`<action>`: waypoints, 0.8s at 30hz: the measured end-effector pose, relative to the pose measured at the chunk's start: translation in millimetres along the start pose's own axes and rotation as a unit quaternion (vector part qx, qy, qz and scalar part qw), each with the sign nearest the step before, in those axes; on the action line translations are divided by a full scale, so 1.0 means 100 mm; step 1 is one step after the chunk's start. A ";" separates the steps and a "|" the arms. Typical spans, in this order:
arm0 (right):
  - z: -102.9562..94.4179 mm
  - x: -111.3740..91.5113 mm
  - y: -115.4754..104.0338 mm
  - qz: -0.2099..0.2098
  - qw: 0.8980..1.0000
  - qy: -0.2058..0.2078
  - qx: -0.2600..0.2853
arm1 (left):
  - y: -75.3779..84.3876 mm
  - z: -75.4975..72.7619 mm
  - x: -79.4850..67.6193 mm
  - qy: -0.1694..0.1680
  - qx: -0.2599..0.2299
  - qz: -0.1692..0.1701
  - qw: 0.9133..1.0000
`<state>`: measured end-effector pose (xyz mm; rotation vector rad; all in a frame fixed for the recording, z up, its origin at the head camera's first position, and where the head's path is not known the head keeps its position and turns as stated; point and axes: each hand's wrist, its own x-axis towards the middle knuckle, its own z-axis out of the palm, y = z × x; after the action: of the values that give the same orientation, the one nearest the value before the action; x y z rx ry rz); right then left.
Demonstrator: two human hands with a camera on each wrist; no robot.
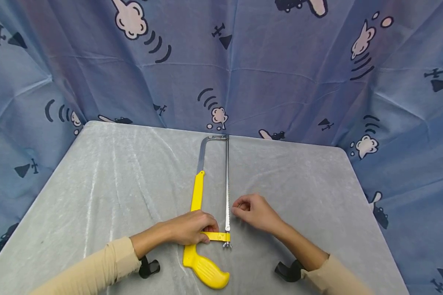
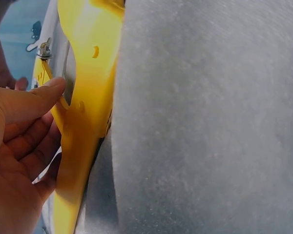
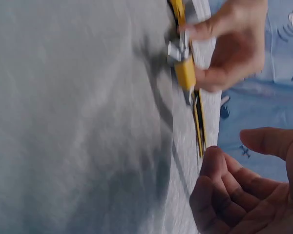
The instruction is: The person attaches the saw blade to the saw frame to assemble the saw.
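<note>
A hacksaw (image 1: 197, 192) with a yellow handle and grey frame lies on the cloth, its thin blade (image 1: 227, 180) on the right side. My left hand (image 1: 193, 226) grips the yellow frame just above the handle (image 1: 209, 271), thumb and fingers about the short cross arm (image 2: 58, 114). At that arm's end sits a silver wing nut (image 1: 227, 245), also visible in the right wrist view. My right hand (image 1: 256, 212) hovers beside the blade's lower part. Its fingers bend loosely, the thumb (image 3: 266, 140) apart from them, and hold nothing.
Grey plush cloth (image 1: 310, 196) covers the table. Blue patterned curtains (image 1: 280, 82) hang behind and at both sides. Black wrist-worn devices (image 1: 149, 267) sit near both cuffs.
</note>
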<state>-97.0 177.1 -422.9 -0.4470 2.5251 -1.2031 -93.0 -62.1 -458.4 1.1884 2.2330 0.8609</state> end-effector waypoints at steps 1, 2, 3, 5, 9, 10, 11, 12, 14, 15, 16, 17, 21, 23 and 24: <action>0.01 -0.04 -0.01 -0.005 1.000 -0.013 0.005 | 0.00 0.00 0.00 0.000 -0.001 0.000 1.000; 0.01 -0.07 -0.02 -0.009 1.000 -0.023 0.008 | 0.00 0.00 0.00 0.000 -0.001 -0.001 1.000; 0.02 -0.10 -0.03 -0.012 0.999 -0.030 0.009 | -0.01 0.00 0.00 -0.001 -0.002 -0.001 1.000; 0.04 -0.15 -0.05 -0.016 0.999 -0.045 0.008 | -0.01 0.00 0.00 -0.001 -0.004 -0.002 1.000; 0.07 -0.22 -0.07 -0.017 0.997 -0.079 0.008 | -0.01 0.00 0.00 0.001 -0.003 -0.001 1.000; 0.07 -0.23 -0.07 -0.018 0.996 -0.088 0.011 | -0.01 0.00 0.00 0.001 -0.002 -0.001 1.000; 0.08 -0.23 -0.07 -0.019 0.995 -0.095 0.014 | -0.01 0.00 0.00 0.001 -0.002 -0.001 1.000; 0.08 -0.24 -0.07 -0.018 0.994 -0.103 0.018 | -0.01 0.00 0.00 0.001 -0.002 -0.002 1.000; 0.09 -0.24 -0.07 -0.022 0.993 -0.115 0.022 | 0.00 0.01 0.00 0.001 -0.001 -0.003 1.000; 0.10 -0.24 -0.06 -0.023 0.992 -0.119 0.022 | 0.00 0.01 0.00 0.001 0.000 -0.003 1.000; 0.11 -0.24 -0.06 -0.024 0.992 -0.122 0.022 | 0.00 0.01 0.00 0.001 0.000 -0.004 1.000; 0.12 -0.25 -0.05 -0.023 0.991 -0.126 0.021 | 0.00 0.01 0.00 0.001 0.000 -0.004 1.000; 0.16 -0.26 -0.01 -0.016 0.990 -0.139 0.022 | 0.01 0.01 0.00 0.001 0.000 -0.004 1.000; 0.18 -0.28 0.00 -0.012 0.989 -0.144 0.025 | 0.01 0.01 0.00 0.000 -0.002 -0.005 1.000; 0.20 -0.28 0.01 -0.010 0.989 -0.145 0.025 | 0.01 0.01 0.00 0.000 -0.003 -0.005 1.000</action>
<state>-63.7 175.8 -431.9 -0.5910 2.2439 -1.1154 -91.7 -61.0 -458.9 1.1731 2.2340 0.8629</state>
